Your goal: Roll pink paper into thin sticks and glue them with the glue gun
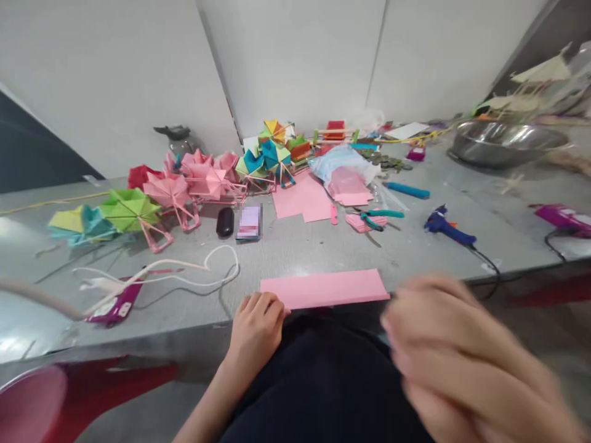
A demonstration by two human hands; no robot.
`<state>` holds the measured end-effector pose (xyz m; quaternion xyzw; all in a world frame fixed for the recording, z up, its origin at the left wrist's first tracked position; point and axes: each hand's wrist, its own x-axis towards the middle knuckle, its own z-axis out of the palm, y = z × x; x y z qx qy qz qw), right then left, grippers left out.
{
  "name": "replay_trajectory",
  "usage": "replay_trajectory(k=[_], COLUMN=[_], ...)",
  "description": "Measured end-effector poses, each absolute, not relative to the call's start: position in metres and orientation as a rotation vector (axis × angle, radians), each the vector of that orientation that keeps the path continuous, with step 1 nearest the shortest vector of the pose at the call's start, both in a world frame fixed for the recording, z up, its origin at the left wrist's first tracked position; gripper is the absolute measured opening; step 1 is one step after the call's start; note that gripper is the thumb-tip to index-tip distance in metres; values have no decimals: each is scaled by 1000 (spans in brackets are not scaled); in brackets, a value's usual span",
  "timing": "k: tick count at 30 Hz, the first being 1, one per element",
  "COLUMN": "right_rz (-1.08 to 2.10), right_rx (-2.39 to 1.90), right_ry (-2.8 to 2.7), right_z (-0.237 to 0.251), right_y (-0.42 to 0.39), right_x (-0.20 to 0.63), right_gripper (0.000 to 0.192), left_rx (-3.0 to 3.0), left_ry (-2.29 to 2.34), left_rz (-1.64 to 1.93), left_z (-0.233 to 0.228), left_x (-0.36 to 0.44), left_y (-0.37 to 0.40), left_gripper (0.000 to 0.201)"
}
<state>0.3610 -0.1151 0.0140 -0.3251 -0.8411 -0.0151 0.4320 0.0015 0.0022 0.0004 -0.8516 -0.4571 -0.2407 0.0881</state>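
Observation:
A folded strip of pink paper [325, 289] lies along the table's front edge, its long side toward me. My left hand [259, 319] is closed at its near left corner, fingers curled over the paper's edge. Just off the strip's right end, my right hand [438, 344] is raised close to the camera. Motion smears its fingers, and I cannot make out whether anything is in them.
Beyond lie pink sheets [298, 197], a pink cutter [333, 214], green-handled pliers [381, 218] and a blue glue gun [447, 226]. Folded paper umbrellas [132, 209] crowd the left, near a white cable [184, 264]. A metal bowl [503, 144] stands at right.

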Motion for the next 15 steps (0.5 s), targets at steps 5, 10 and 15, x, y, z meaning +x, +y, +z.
replay_trajectory(k=[5,10,15], right_rz=[-68,-115,-117], right_rx=[-1004,-1131,-1204], right_ry=[-2343,-2442,-2446], right_z=[31,-1,-7], right_y=[5,12,11], right_x=[268,261,266], right_gripper=[9,15,22], left_rx=[-2580,-2651,-2784], left_ry=[-1376,-1348,-1345], left_rz=[-624,-528,-429], left_z=[8,19,25], left_x=[1,1,7], left_y=[4,9,17], left_gripper=[20,17,15])
